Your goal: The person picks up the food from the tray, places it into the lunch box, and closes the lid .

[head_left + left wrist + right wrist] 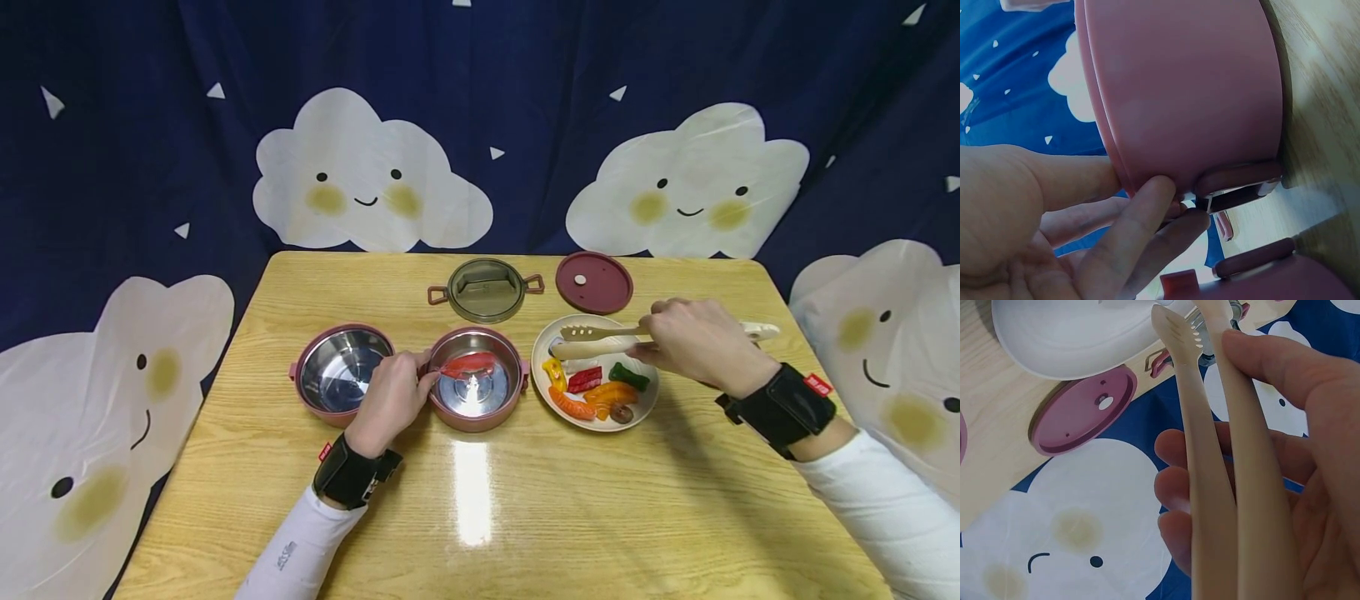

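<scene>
Parted beige tongs point(594, 333) overhang the plate point(641, 398) beside the upright pink pot point(472, 424).

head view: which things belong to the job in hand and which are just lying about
Likely in the job: tongs in the right hand; plate; pot gripped by the left hand; red piece inside it.

Seemingly lying about: other pot; see-through lid; maroon lid.

Through the left wrist camera I see the left hand point(1054, 219) pinching a pink pot point(1185, 81) at the rim, just beside its handle point(1235, 178). Part of a second pot point(1291, 281) shows below, near the first, on the wooden table point(1322, 94). Opposite, I see blue cloth point(1022, 106) with white shapes point(1079, 81).
</scene>
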A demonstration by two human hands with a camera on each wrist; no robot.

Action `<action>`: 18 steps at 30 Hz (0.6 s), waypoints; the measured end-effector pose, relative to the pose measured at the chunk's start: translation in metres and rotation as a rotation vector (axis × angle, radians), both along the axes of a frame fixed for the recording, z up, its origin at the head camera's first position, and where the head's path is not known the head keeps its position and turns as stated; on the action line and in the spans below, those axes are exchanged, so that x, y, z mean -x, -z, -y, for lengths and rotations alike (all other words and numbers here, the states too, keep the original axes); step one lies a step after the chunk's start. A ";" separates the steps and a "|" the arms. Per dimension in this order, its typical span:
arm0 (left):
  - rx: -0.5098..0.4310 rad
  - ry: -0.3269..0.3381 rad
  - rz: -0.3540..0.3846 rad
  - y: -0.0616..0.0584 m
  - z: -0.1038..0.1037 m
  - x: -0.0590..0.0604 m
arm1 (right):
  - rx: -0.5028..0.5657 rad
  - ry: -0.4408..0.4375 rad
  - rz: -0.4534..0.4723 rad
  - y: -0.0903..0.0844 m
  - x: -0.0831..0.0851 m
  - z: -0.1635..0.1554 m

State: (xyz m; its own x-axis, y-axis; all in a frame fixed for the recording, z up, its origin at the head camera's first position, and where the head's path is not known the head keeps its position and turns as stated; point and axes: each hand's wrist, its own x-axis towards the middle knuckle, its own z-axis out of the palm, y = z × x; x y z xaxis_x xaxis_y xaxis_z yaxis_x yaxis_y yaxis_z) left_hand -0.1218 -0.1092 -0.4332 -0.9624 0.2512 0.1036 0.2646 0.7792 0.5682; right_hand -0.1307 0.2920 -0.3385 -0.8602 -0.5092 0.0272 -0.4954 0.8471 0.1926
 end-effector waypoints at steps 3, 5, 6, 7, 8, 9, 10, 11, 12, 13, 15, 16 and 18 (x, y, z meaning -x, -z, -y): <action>-0.003 -0.001 0.001 0.000 0.000 0.000 | 0.004 0.000 0.002 0.000 -0.001 0.000; -0.003 -0.002 -0.001 0.000 0.000 0.000 | 0.003 -0.001 0.005 0.001 0.000 0.000; -0.002 -0.002 -0.003 0.000 0.000 0.000 | 0.002 0.000 0.006 0.001 0.000 0.000; -0.001 -0.001 -0.006 0.000 0.000 0.000 | 0.001 0.002 0.004 0.001 0.001 0.000; 0.000 0.000 -0.008 0.000 0.000 0.000 | 0.002 0.003 0.005 0.002 0.001 0.000; 0.001 0.001 -0.008 0.000 0.000 0.000 | 0.002 0.003 0.004 0.002 0.002 0.000; 0.002 0.001 -0.010 0.001 0.001 0.000 | 0.003 0.003 0.005 0.003 0.002 0.000; 0.002 0.000 -0.010 0.001 0.001 0.000 | 0.005 0.001 0.004 0.003 0.003 0.000; 0.002 -0.001 -0.010 0.001 0.001 0.000 | 0.005 -0.004 0.001 0.004 0.004 0.000; 0.003 0.000 -0.010 0.001 0.001 0.001 | 0.006 -0.009 -0.002 0.005 0.004 0.000; 0.001 0.000 -0.004 0.001 0.001 0.000 | 0.004 -0.019 -0.010 0.007 0.005 0.000; 0.001 0.001 -0.004 0.001 0.001 0.001 | 0.003 -0.023 -0.014 0.007 0.006 0.000; 0.000 0.003 -0.001 0.000 0.000 0.001 | -0.004 -0.025 -0.026 0.008 0.006 0.000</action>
